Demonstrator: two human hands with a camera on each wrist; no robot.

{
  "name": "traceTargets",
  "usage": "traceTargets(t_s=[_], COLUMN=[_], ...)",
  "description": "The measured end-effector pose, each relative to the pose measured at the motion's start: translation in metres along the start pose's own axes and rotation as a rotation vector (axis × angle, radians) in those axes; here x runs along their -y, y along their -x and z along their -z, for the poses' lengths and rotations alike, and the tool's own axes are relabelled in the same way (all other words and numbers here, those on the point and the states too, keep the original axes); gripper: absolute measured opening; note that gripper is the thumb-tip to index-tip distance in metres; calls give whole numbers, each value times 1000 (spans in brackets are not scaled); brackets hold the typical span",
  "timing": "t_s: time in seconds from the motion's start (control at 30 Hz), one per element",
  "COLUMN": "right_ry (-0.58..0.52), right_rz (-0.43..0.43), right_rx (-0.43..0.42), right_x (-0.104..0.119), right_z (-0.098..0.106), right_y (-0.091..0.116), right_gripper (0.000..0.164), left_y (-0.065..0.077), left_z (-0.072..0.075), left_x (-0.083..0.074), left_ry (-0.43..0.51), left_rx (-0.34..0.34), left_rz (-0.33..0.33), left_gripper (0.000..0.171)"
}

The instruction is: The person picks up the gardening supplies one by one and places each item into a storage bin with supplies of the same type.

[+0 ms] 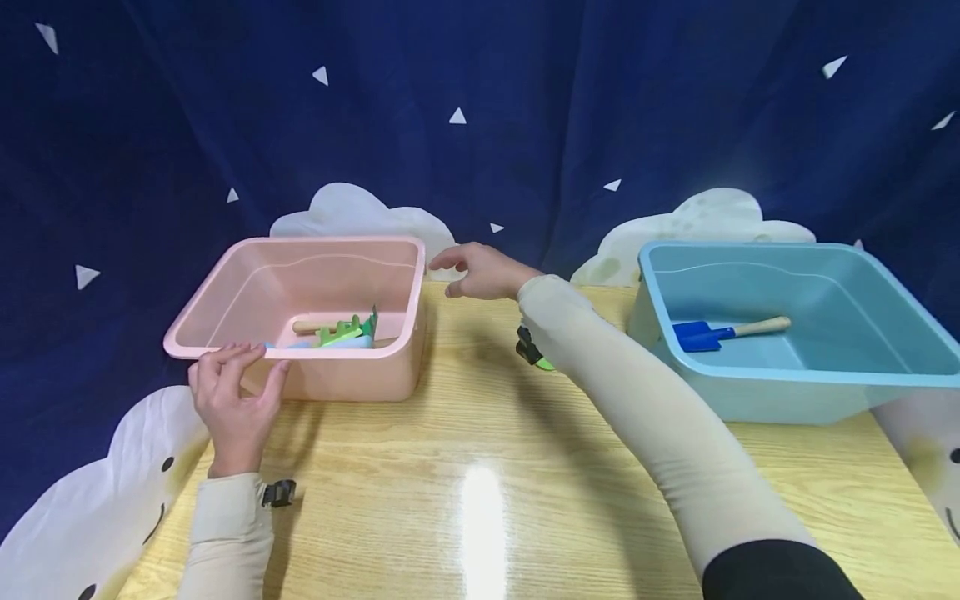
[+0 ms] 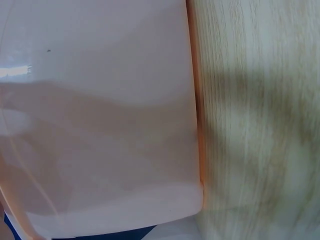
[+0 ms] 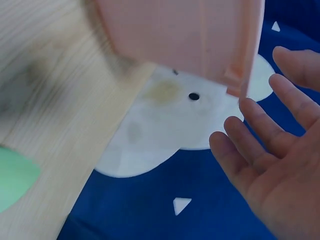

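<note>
My left hand [image 1: 236, 408] holds the near rim of a pink plastic bin [image 1: 300, 375], fingertips over the edge and thumb on the outer side. Only the bin's smooth outer wall [image 2: 100, 125] fills the left wrist view. Inside lie a light green toy rake [image 1: 341, 334], a dark green tool with a wooden handle [image 1: 315, 327] and a light blue piece, partly hidden by the rim. Just right of the bin's far corner hovers my right hand [image 1: 487, 272], fingers spread and holding nothing. The right wrist view shows its bare palm [image 3: 290, 185] beside the bin's rim.
A light blue bin [image 1: 795, 404] stands on the right, holding a blue toy shovel [image 1: 701, 337] with a wooden handle. A green object [image 3: 15, 180] lies on the wooden table [image 1: 420, 500], mostly hidden by the right forearm. A dark blue curtain [image 1: 525, 100] hangs behind.
</note>
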State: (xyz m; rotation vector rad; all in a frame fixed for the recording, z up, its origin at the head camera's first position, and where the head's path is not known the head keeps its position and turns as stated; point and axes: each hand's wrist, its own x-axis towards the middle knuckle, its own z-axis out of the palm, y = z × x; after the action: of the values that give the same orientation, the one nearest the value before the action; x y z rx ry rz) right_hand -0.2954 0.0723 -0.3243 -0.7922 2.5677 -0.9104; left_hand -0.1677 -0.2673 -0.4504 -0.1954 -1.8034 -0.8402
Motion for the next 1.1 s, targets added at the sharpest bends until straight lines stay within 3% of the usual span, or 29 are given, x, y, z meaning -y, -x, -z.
traceTargets(t_s=[0.2,0.4,0.73,1.1], right_ry=[2,34,237,270], right_rz=[-58,-50,94,187], right_rx=[-10,-39,-142,-244], right_x=[-15,-18,-14,-19], right_z=[4,5,-4,-9], right_y=[9,19,47,90], right_gripper=[54,54,40,33], left_y=[0,0,-4,-5], left_z=[1,1,2,3], left_x=[4,6,4,7], left_ry=[-2,-5,-4,-24], left_rx=[-6,-6,-21,-2], left_rz=[-5,-10,-9,-3], left_gripper=[47,49,58,53])
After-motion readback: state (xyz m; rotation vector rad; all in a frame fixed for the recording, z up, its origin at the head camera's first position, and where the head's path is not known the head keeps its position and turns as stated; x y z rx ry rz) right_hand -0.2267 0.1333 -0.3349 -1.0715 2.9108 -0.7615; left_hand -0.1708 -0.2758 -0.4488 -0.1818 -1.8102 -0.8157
